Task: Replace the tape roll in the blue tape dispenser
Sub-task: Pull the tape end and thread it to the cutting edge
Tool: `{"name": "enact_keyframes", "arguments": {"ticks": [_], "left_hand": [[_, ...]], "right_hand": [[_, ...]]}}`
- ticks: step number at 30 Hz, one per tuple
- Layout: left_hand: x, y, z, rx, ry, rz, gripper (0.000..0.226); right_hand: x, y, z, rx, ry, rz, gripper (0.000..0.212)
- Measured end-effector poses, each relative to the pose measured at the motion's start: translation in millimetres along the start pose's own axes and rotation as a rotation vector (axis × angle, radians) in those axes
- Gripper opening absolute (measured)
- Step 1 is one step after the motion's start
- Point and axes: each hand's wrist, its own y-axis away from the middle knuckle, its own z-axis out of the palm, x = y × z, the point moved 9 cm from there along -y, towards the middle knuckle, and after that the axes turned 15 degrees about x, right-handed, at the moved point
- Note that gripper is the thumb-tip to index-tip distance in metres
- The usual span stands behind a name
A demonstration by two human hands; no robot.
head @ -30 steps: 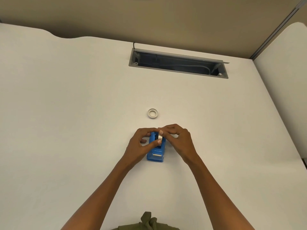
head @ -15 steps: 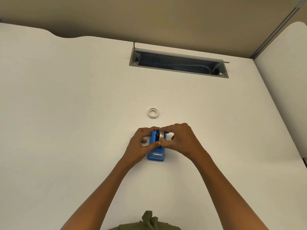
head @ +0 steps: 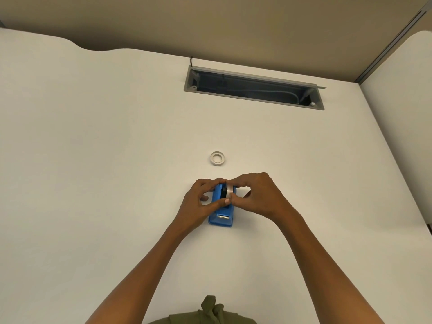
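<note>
Pinching the roll (head: 229,191) with right hand (head: 258,195) fingertips, left hand (head: 199,203) bracing the dispenser (head: 221,212) at desk (head: 93,160) centre, spare ring (head: 217,158) lying at 12 o'clock; seating needs hub lined up, pressing straight down.

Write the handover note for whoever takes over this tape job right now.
Left hand: steadies the blue dispenser on the desk, thumb against the roll.
Right hand: pinches the tape roll at the dispenser's top.
Roll: at the dispenser's slot beside a black hub; whether it is fully seated cannot be told.
Second ring, white: lies flat on the desk beyond the hands, untouched.
Done: roll brought to the dispenser.
Left: seat it, pull the tape end to the cutter.
</note>
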Motion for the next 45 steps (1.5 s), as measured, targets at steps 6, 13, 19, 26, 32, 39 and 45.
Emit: {"name": "enact_keyframes", "arguments": {"ticks": [6, 13, 19, 26, 32, 39, 45], "left_hand": [[-0.4, -0.2, 0.0, -0.002, -0.004, 0.0, 0.045], [-3.1, 0.1, 0.5, -0.009, -0.013, -0.021, 0.056], [-2.7, -0.5, 1.5, -0.023, -0.016, -0.025, 0.05], [-2.5, -0.6, 1.0, -0.019, -0.021, -0.016, 0.045], [-1.6, -0.9, 0.5, -0.009, -0.019, -0.013, 0.049], [-1.4, -1.2, 0.6, -0.014, -0.024, -0.013, 0.046], [-1.9, -1.1, 1.6, -0.018, -0.021, -0.015, 0.044]], "right_hand": [[1.5, -1.9, -4.4, 0.026, -0.007, 0.05, 0.029], [5.4, -3.3, -6.6, -0.002, -0.092, 0.119, 0.023], [3.6, -7.0, -6.8, 0.0, -0.07, 0.117, 0.019], [2.8, -3.7, -3.6, -0.048, -0.056, 0.115, 0.036], [8.6, -6.0, -4.9, -0.029, -0.107, 0.169, 0.031], [10.8, -8.8, -3.9, -0.024, -0.183, 0.214, 0.022], [13.8, -11.0, -3.3, -0.031, -0.197, 0.233, 0.02]]}}
